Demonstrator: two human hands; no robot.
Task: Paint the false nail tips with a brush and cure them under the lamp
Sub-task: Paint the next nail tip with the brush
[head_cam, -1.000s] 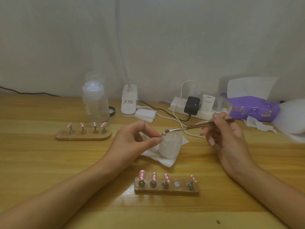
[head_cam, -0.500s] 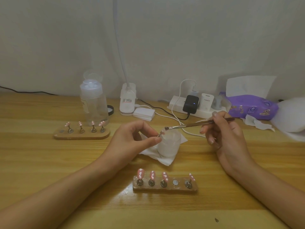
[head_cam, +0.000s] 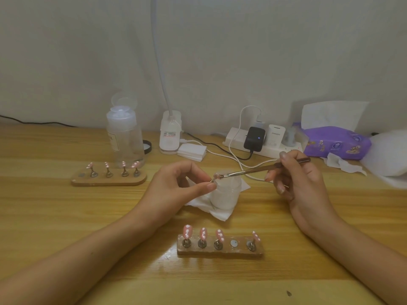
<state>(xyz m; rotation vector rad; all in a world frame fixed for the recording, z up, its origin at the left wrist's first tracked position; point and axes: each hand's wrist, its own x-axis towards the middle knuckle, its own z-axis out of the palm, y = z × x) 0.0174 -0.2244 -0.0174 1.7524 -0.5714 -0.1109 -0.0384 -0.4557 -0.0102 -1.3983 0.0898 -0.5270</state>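
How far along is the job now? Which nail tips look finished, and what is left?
Looks done: four pink, white-dotted tips stand on the near holder, four on the far holder. In hand: the left hand pinches one tip; the right hand holds the brush against it. Left: finishing that tip, filling the near holder's empty slot. Curing cannot be judged.

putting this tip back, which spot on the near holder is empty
Fourth spot from the left on the near holder: a bare disc; the other four hold pink tips.
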